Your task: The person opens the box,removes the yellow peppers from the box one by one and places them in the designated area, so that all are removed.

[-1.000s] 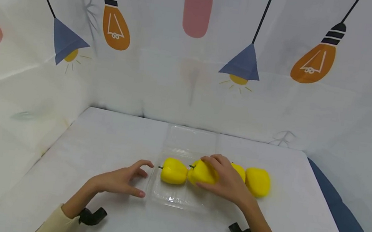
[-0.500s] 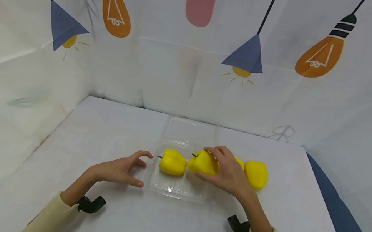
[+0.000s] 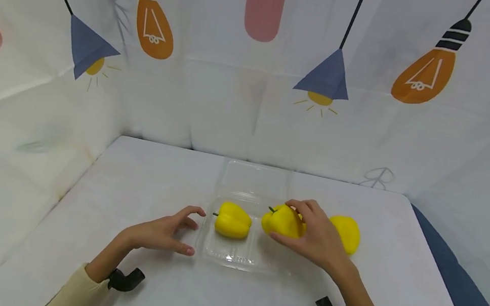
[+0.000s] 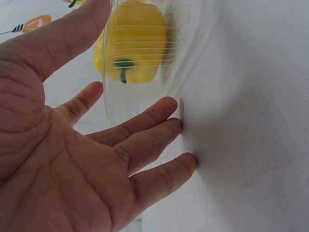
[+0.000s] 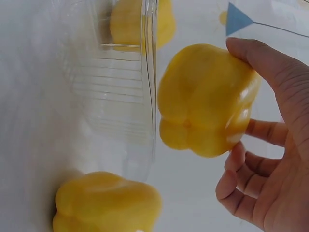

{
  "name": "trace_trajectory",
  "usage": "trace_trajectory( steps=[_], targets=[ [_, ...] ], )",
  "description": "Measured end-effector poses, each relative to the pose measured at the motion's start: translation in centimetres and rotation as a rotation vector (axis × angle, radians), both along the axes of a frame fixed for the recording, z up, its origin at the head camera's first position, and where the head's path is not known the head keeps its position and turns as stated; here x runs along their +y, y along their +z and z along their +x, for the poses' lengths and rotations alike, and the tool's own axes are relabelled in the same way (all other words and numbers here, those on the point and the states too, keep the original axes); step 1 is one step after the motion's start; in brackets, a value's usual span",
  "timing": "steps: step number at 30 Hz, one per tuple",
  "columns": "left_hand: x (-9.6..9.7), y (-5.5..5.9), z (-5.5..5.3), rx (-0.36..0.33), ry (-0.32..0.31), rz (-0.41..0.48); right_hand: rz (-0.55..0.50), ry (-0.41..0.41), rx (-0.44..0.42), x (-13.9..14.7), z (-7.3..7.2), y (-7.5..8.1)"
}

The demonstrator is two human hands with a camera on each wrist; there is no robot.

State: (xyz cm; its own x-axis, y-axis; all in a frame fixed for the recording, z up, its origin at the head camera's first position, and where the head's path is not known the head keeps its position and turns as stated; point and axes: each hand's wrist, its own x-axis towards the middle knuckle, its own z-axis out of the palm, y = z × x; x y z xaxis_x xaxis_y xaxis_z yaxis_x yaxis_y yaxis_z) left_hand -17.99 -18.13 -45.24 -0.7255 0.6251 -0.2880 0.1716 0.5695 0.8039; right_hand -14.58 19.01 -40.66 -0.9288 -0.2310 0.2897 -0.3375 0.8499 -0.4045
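A yellow bell pepper (image 3: 233,220) with a green stem lies in the left half of a clear plastic clamshell box (image 3: 232,260), whose lid is folded back. My right hand (image 3: 318,236) pinches a second yellow bell pepper (image 3: 283,221) between thumb and fingers over the box's right side. In the right wrist view this held pepper (image 5: 207,99) is raised at rim height. At the box's left edge is my left hand (image 3: 165,231), fingers spread and holding nothing. Its thumb lies along the clear wall in the left wrist view, with several fingertips down at the table.
Right of the box, another yellow bell pepper (image 3: 346,234) rests on the white table (image 3: 398,289), partly behind my right hand. A white sheet (image 3: 214,103) printed with lamps hangs behind the table.
My right hand has moved right with its pepper, widening the gap to the pepper in the box. A pepper that showed behind that hand is now hidden. My left hand stays beside the box.
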Motion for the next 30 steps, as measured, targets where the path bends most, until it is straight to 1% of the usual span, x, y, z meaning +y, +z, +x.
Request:
trace_trajectory(
  steps=[6,16,23,30],
  targets=[
    [-0.1,0.1,0.0,0.004,-0.001,-0.005,0.006,-0.047,-0.008,0.6,0.8,0.4],
    [0.3,-0.1,0.3,-0.008,0.000,0.007,-0.005,-0.108,0.003,2.0,2.1,0.5],
    [0.4,-0.2,0.4,0.019,-0.008,-0.004,0.002,-0.133,-0.009,2.4,2.6,0.6],
    [0.2,-0.3,0.5,0.036,-0.010,-0.015,0.020,-0.158,0.004,2.8,3.3,0.8]
  ],
)
